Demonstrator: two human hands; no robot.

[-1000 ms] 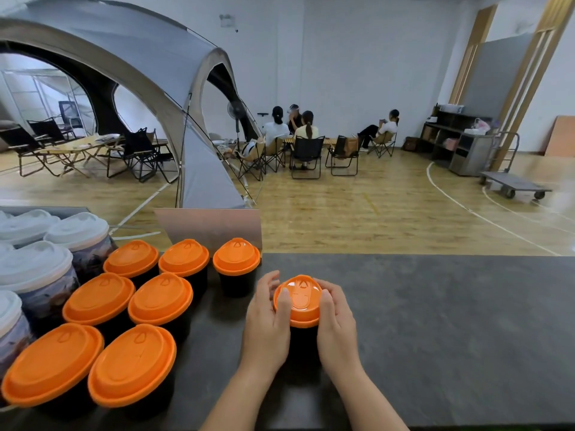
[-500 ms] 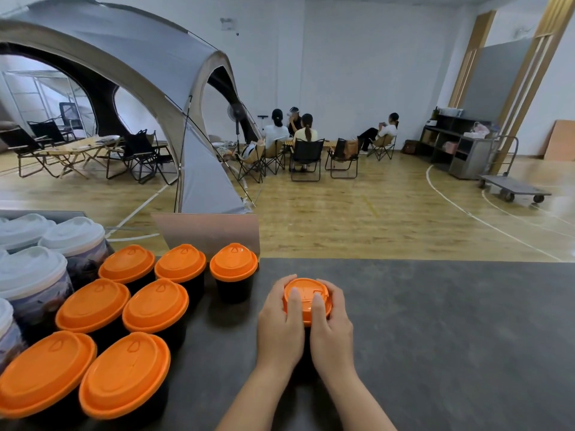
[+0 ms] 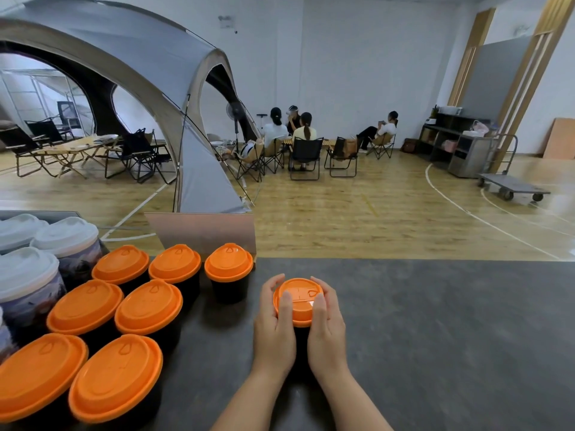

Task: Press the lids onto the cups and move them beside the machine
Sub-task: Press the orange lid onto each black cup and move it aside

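Here, nearest the camera, two bare forearms reach onto the dark grey counter point(image 3: 435, 321). The left hand point(image 3: 273, 321) and right hand point(image 3: 326, 321) wrap a black cup point(image 3: 301, 337) from both sides, fingers curled around the rim of its orange lid point(image 3: 300, 298), thumbs lying across the lid's top. The cup stands upright on the counter, apart from the others. To the left sit seven more orange-lidded cups point(image 3: 149, 306), close together in rows. Past them, white-lidded cups point(image 3: 28, 275) cluster at the left edge. A metal panel point(image 3: 202, 231) stands behind. Beyond: a grey tent point(image 3: 124, 57), folding chairs, seated people point(image 3: 305, 132), a flat trolley point(image 3: 510, 188).
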